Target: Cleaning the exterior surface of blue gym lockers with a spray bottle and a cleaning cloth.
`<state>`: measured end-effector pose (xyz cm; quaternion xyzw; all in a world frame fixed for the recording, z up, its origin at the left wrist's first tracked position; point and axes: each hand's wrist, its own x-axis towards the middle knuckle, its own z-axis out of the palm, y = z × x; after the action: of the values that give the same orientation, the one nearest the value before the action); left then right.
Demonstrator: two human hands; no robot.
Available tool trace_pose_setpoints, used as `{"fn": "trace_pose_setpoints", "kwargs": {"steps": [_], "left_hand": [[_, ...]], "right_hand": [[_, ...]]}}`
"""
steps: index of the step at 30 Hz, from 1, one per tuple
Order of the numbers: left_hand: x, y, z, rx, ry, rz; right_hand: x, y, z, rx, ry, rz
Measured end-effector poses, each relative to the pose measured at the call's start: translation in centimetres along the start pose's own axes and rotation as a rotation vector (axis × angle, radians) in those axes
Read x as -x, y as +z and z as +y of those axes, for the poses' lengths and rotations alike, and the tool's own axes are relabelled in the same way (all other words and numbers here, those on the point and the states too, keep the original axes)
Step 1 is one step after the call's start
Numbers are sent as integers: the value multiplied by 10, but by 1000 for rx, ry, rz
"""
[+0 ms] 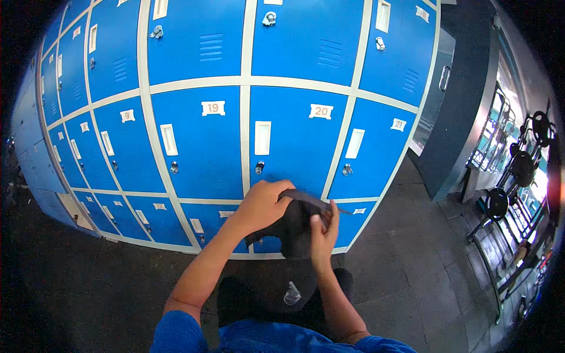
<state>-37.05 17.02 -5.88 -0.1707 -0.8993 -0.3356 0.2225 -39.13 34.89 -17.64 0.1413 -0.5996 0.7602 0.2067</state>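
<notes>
A piece of black fabric hangs between my two hands, in front of the lower lockers; its exact kind is unclear. My left hand pinches its upper edge between thumb and fingers. At the other end of that edge, my right hand grips the fabric, slightly blurred. Behind it stands a blue metal locker door with a white recessed handle and a small metal lock. Part of the cloth hides the doors below.
Rows of blue lockers with pale frames fill the left and middle. A small clear plastic object lies low, between my legs. Dark tiled floor stretches to the right, where a dark wall and a rack with black weight plates stand.
</notes>
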Motion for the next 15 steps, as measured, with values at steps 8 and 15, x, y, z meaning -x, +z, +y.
{"fn": "trace_pose_setpoints", "kwargs": {"steps": [8, 15], "left_hand": [[-20, 13, 13, 105, 289, -236], [-79, -69, -32, -179, 406, 330]], "right_hand": [[-7, 23, 47, 3, 62, -66], [-112, 48, -67, 133, -663, 234]]}}
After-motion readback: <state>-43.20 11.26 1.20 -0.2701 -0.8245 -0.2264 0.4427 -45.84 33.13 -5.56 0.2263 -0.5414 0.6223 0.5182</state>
